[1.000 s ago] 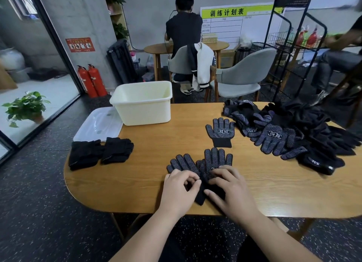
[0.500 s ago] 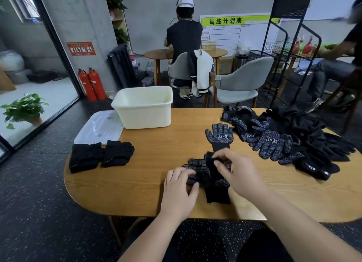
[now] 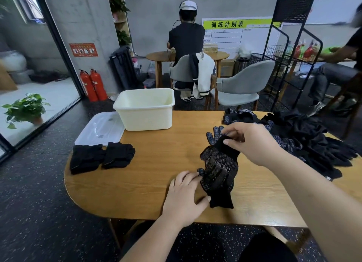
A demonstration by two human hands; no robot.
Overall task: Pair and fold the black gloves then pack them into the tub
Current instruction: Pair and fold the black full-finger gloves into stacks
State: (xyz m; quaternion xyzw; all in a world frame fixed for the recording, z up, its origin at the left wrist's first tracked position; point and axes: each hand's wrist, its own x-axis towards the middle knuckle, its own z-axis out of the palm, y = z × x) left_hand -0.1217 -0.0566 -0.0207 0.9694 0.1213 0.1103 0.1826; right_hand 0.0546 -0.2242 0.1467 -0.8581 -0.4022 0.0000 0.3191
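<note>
- Left hand (image 3: 186, 195) lies flat on the table (image 3: 137, 183), fingers straight, their tips pressing the near-left edge of the pair of gloves (image 3: 217, 175); it should press firmly so the lower half cannot slide
- Right hand (image 3: 252, 142) pinches a plain black end of the pair, lifted off the table; best drawn straight over the dotted palms, edges lined up, then flattened
- Two folded pairs (image 3: 101, 157) lie well to the left, a fair model for the shape
- The tub (image 3: 146, 108) stands beyond them at the table's far left; the loose pile (image 3: 305, 142) lies far right
</note>
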